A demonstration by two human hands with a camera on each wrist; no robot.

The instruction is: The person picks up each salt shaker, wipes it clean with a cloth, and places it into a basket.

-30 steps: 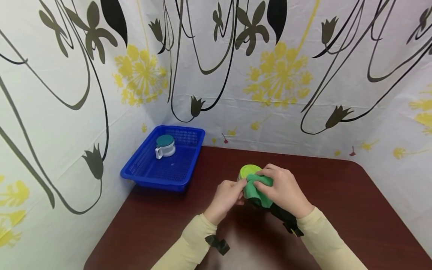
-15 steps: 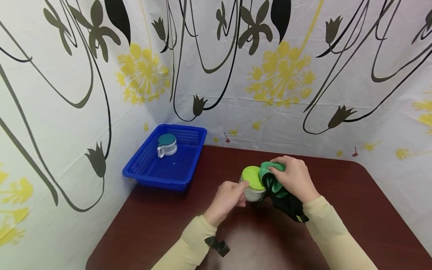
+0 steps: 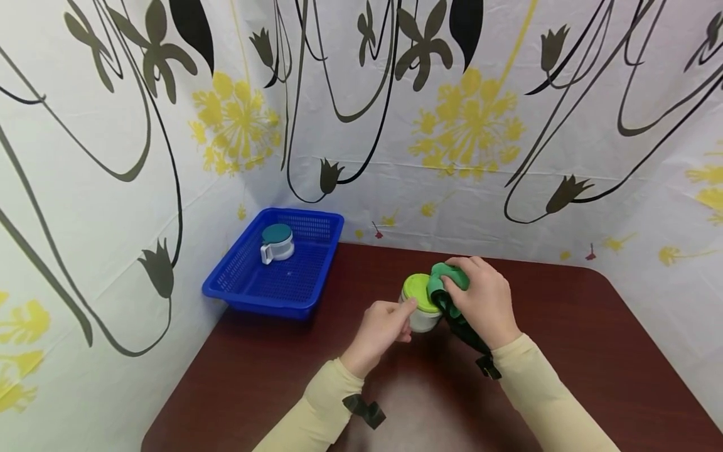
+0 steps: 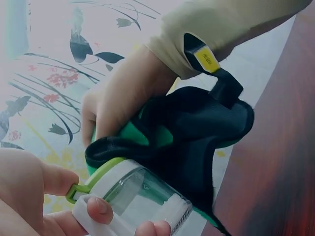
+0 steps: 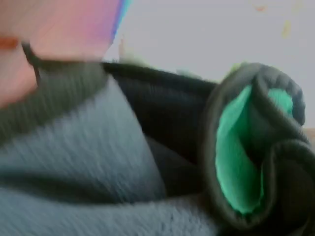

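Note:
My left hand grips a small clear jar by its white handle, thumb at the tab of the lime-green lid. White stuff shows inside the jar near its base. My right hand pinches a bunched cloth, green on one face and dark on the other with a black edge, and presses it to the lid's right side. In the left wrist view the cloth's dark part hangs beside the jar. The right wrist view is mostly filled by folds of cloth, which hide the jar there.
A blue plastic basket stands at the table's back left. Inside it sits a similar jar with a teal lid and a white handle. The dark red-brown table meets a flower-patterned curtain behind and at the left.
The cloth in my right hand has gone from the jar's near side to the lid's right edge, then slightly left and up over it. The left hand keeps its grip on the jar.

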